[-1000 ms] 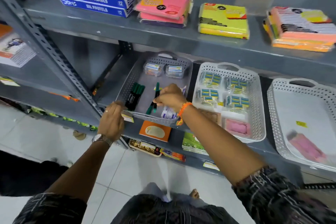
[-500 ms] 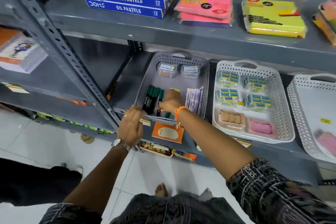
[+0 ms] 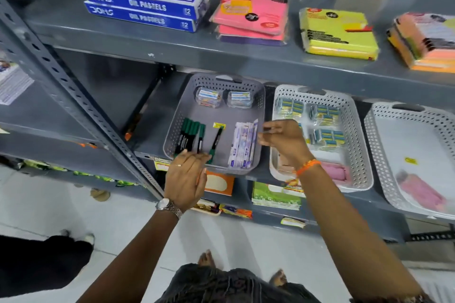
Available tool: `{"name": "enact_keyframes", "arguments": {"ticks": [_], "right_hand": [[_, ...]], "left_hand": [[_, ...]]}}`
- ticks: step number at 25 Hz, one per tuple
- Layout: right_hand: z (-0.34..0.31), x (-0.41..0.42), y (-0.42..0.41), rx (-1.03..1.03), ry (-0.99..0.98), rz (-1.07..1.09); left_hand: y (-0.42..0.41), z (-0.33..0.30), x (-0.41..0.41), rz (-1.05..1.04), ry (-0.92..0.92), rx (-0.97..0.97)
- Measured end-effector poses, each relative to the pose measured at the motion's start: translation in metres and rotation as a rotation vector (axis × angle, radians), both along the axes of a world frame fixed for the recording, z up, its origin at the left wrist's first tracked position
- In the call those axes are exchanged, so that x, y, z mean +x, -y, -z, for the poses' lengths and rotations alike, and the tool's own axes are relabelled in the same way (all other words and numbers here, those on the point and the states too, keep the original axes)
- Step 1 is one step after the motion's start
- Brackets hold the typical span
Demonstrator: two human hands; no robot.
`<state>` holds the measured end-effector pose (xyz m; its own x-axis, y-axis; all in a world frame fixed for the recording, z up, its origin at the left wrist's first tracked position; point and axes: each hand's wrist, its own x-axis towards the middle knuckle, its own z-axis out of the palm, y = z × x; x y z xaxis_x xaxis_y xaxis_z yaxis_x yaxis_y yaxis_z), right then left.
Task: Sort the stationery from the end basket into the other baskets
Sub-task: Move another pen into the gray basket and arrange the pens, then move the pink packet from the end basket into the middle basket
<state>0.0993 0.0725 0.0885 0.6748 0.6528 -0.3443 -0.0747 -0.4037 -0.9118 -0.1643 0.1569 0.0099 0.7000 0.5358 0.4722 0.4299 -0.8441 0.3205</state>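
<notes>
My left hand (image 3: 185, 178) sits in the lower middle of the frame, at the near rim of the grey basket (image 3: 261, 96). Its fingers are straight and laid close together, flat, gripping nothing; the fingertips reach the rim by the bottoms of the green markers (image 3: 188, 136). I cannot tell whether they touch the rim or hover just over it.

My right hand (image 3: 283, 141) is at the centre of the frame, over the gap between the grey basket and the middle white basket (image 3: 360, 155). The fingers are loosely spread, the thumb and forefinger (image 3: 272, 126) parted and pointing left toward the white pen packets (image 3: 242, 146). Nothing is between them. The forefinger tip lies just beside the top edge of the packets; contact is unclear.

Inside the grey basket, the green markers lie side by side at the left, a single marker (image 3: 216, 141) lies tilted in the middle below a small yellow sticker (image 3: 218, 125), and the pen packets are stacked along the right wall. Two small clear boxes (image 3: 208, 97) stand at the far end.

The middle white basket holds blue and yellow packs (image 3: 326, 134) and a pink item (image 3: 337, 172) near its front. The white basket at the right edge of the frame (image 3: 384, 115) holds a blurred pink item (image 3: 422, 190) and a yellow sticker.
</notes>
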Motion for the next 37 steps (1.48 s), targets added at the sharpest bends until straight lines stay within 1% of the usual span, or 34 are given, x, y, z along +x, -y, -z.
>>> {"name": "enact_keyframes", "arguments": {"ticks": [3,5,8,9,13,16,19,21,26,29,32,34,36,37], "right_hand": [[-0.015,0.052,0.066,0.099,0.081,0.051],[-0.021,0.088,0.110,0.119,0.140,0.087],[-0.022,0.138,0.172,0.075,0.264,0.150],[-0.020,0.154,0.192,0.032,0.308,0.182],[-0.007,0.202,0.257,-0.319,0.467,0.276],[0.007,0.218,0.282,-0.611,0.543,0.207],[0.023,0.230,0.294,-0.943,0.524,0.094],[0.040,0.247,0.301,-1.006,0.537,0.081],[0.033,0.232,0.292,-0.859,0.547,0.220],[0.018,0.217,0.289,-0.755,0.572,0.243],[-0.007,0.198,0.276,-0.643,0.665,0.219],[-0.024,0.181,0.262,-0.492,0.747,0.181],[-0.036,0.168,0.242,-0.369,0.812,0.086],[-0.039,0.162,0.230,-0.342,0.832,0.007]], "left_hand": [[0.022,-0.004,0.031,0.012,-0.016,-0.006],[0.036,0.000,0.051,0.007,-0.031,-0.007],[0.049,0.004,0.071,-0.035,-0.077,0.022],[0.053,0.005,0.077,-0.049,-0.083,0.041],[0.072,0.005,0.097,-0.086,-0.073,0.115],[0.079,0.009,0.106,-0.082,-0.062,0.123],[0.080,0.016,0.110,-0.069,-0.049,0.106],[0.080,0.020,0.111,-0.058,-0.044,0.112],[0.079,0.025,0.111,-0.066,-0.064,0.115],[0.079,0.026,0.111,-0.071,-0.071,0.103],[0.081,0.025,0.111,-0.078,-0.065,0.083],[0.084,0.023,0.112,-0.076,-0.064,0.048],[0.086,0.019,0.113,-0.069,-0.059,0.003],[0.087,0.018,0.114,-0.064,-0.052,-0.015]]}}
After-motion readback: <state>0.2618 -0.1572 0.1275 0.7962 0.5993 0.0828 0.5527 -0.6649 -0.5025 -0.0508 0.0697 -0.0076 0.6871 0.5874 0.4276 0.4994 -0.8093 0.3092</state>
